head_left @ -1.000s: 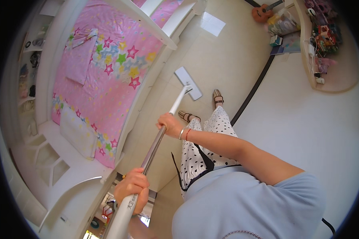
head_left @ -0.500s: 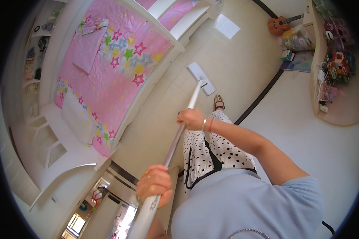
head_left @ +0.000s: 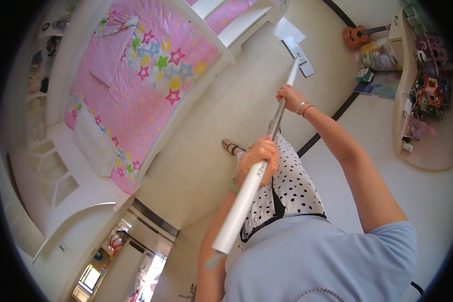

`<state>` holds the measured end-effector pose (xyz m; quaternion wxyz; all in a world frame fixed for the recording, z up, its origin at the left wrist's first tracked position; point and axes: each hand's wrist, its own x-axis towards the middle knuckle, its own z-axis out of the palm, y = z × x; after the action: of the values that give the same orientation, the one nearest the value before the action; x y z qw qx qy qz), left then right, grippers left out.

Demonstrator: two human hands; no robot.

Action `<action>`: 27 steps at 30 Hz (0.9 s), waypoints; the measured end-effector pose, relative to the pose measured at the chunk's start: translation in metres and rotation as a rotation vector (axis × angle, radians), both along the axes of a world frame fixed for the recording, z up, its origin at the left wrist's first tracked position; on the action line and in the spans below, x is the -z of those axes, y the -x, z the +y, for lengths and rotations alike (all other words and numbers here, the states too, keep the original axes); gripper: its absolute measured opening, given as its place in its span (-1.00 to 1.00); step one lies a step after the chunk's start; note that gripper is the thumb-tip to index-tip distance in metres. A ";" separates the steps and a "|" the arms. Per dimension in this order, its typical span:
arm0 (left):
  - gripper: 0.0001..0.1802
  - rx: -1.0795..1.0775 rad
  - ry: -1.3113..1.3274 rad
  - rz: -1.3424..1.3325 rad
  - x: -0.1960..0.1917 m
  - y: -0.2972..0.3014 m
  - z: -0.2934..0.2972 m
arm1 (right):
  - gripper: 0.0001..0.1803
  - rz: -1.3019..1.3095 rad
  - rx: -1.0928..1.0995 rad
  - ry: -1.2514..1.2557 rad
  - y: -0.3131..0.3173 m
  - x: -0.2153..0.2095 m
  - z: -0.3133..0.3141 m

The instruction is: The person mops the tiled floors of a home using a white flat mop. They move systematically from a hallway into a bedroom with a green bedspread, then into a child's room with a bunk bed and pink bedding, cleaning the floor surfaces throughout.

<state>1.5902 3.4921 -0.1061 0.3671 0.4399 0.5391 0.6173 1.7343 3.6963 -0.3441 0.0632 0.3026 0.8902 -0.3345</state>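
A flat mop with a long white and silver pole slants from beside my waist up to its head. My left hand is closed round the pole's thicker white part, in front of my spotted trousers. Farther along, my right hand wraps the silver part, with my arm stretched out. The rectangular mop head lies on the tiled floor, close to a bright patch of light. Fingers of both hands partly cover the pole.
On the left stands a white bed frame with pink star bedding. A curved shelf with toys runs along the right. A small guitar, a filled bag and a small box sit by the far right wall.
Both hands have pushed the mop forward and to the right. Its head has slid across the floor to the light patch. My left foot now shows beside the pole.
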 end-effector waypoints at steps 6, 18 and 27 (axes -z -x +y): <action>-0.80 -0.172 0.119 0.044 -0.028 0.049 -0.098 | -0.86 0.041 -0.155 0.156 0.084 -0.005 -0.100; -0.89 -0.713 0.455 0.136 -0.163 0.088 -0.341 | -0.92 0.049 -0.547 0.418 0.220 -0.097 -0.409; -0.78 -0.701 0.296 0.188 -0.177 0.086 -0.366 | -0.87 -0.031 -0.828 0.536 0.223 -0.133 -0.435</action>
<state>1.5038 3.1259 0.0706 0.1427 0.2260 0.7712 0.5777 1.5109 3.2613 -0.2111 0.2794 -0.0984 0.8175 -0.4940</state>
